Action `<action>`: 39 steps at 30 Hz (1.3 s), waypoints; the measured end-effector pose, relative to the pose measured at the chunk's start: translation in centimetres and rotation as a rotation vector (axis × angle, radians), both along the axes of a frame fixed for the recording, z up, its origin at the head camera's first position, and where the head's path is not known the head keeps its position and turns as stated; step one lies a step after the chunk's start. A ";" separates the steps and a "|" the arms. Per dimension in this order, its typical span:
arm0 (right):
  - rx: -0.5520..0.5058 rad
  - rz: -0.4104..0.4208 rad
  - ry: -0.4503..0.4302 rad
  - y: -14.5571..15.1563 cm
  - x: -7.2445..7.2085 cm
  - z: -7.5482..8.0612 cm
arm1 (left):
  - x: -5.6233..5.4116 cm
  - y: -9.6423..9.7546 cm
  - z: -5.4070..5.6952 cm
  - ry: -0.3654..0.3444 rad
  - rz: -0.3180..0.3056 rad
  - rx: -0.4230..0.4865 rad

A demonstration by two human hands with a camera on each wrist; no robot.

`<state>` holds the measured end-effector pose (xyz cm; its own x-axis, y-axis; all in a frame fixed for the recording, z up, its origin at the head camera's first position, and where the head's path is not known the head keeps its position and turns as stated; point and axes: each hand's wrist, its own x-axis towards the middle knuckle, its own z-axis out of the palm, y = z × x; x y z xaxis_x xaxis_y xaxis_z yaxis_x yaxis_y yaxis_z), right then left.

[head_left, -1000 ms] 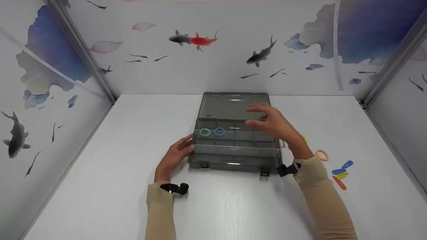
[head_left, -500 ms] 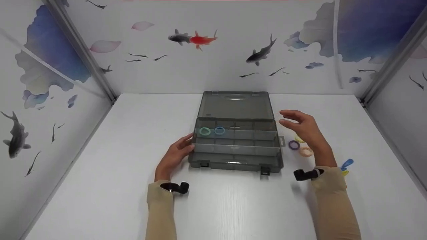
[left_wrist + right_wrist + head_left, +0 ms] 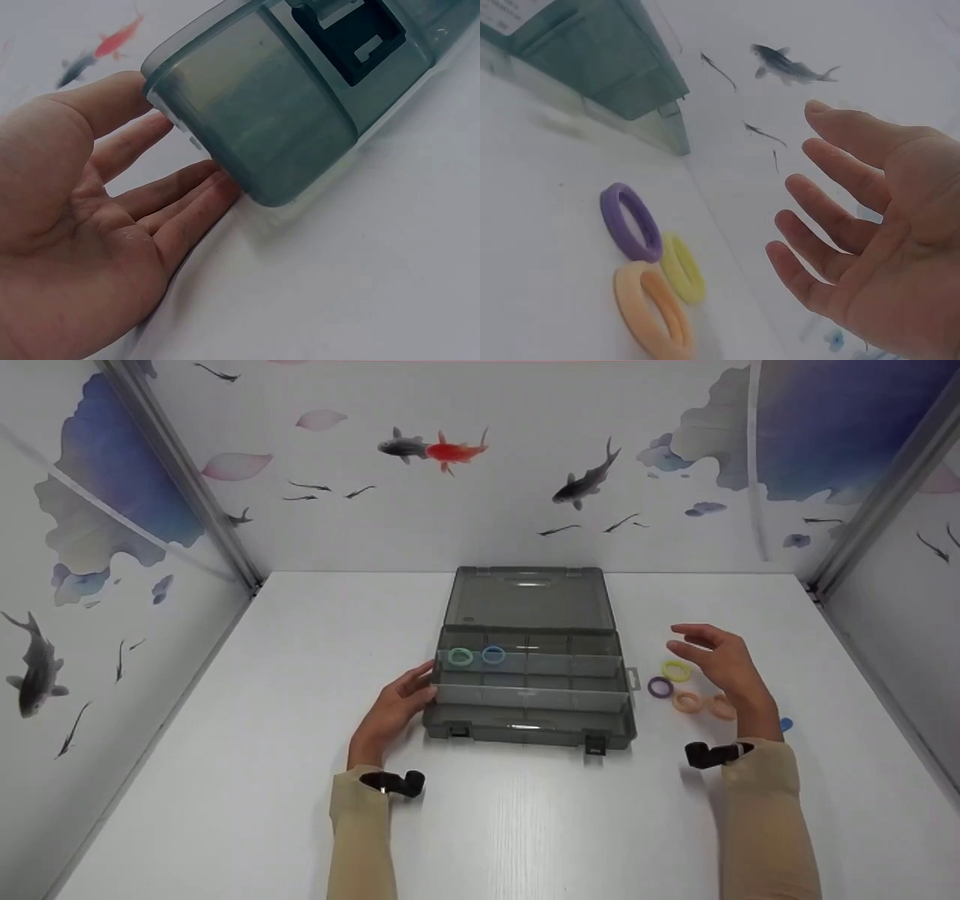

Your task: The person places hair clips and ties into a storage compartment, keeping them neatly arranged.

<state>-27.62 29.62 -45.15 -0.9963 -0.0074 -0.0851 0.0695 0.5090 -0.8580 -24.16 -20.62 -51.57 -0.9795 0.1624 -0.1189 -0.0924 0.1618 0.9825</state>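
Note:
A translucent grey compartment box (image 3: 529, 726) lies with its lid (image 3: 531, 598) folded back. A green hair tie (image 3: 460, 658) and a blue hair tie (image 3: 493, 655) sit side by side in its back row, toward the left. My left hand (image 3: 391, 711) rests its fingertips against the box's left side, fingers extended in the left wrist view. Right of the box, my right hand (image 3: 720, 664) hovers empty with fingers apart. Near it on the table lie purple (image 3: 630, 223), yellow (image 3: 682, 268) and peach (image 3: 652, 307) hair ties. Another peach hair tie (image 3: 721, 706) is partly hidden behind that hand.
A blue piece (image 3: 786, 724) peeks out beside my right wrist. Clear dividers (image 3: 529, 697) run across the box, and two front latches hang at its near edge. Fish-patterned panels (image 3: 337, 532) enclose the white table (image 3: 495, 832) at the back and sides.
My right hand has moved rightward from over the box to above the loose hair ties, covering the coloured clips at the right. My left hand stays at the box's side.

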 end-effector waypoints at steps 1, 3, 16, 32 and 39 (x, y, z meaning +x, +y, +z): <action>0.006 -0.003 -0.015 0.2 -0.1 -0.3 | 0.0 0.0 0.0 -0.002 0.000 -0.006; 0.023 -0.006 -0.050 0.5 -0.1 -0.7 | 0.0 0.0 0.0 -0.003 -0.006 -0.012; 0.014 -0.004 -0.228 2.2 -0.3 -3.1 | 0.0 0.3 0.1 0.006 -0.017 0.003; 0.037 0.127 -0.253 2.5 -0.6 -3.3 | 0.3 0.2 0.1 0.005 0.003 -0.038; 0.056 0.125 -0.249 2.2 -1.1 -3.3 | -0.1 0.0 -0.1 0.003 0.005 -0.033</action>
